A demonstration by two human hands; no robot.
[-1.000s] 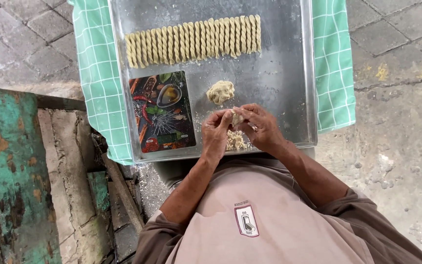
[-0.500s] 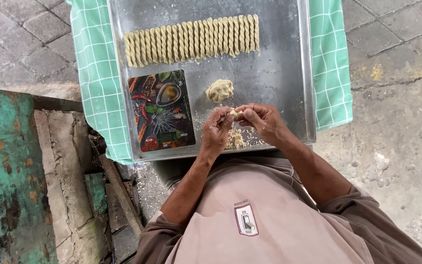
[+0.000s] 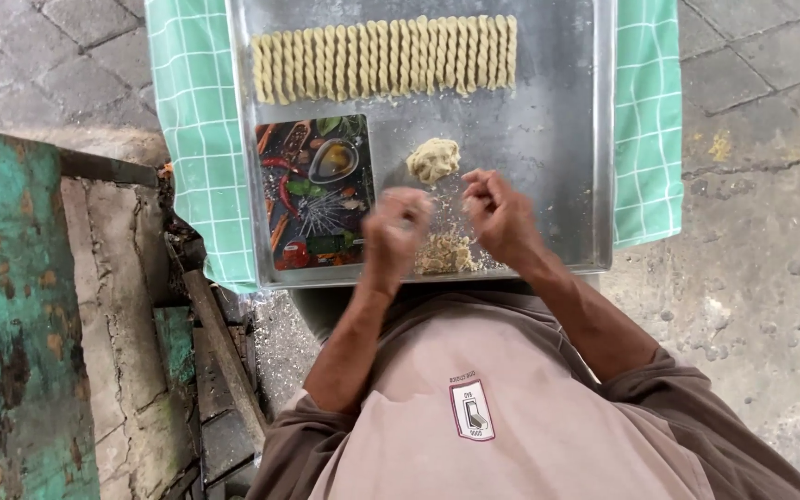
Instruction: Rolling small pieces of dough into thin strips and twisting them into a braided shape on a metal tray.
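Fingers of both hands curled, pinch state unclear from blur. Left hand (image 3: 397, 231) and right hand (image 3: 500, 215) hover apart over dough crumbs (image 3: 443, 252) on metal tray (image 3: 557, 157). Dough lump (image 3: 433, 158) just above; twisted dough sticks (image 3: 383, 57) lined along far edge; printed mat (image 3: 315, 190) left.

Left hand (image 3: 398, 231), right hand (image 3: 500, 215) parted; grip unclear.
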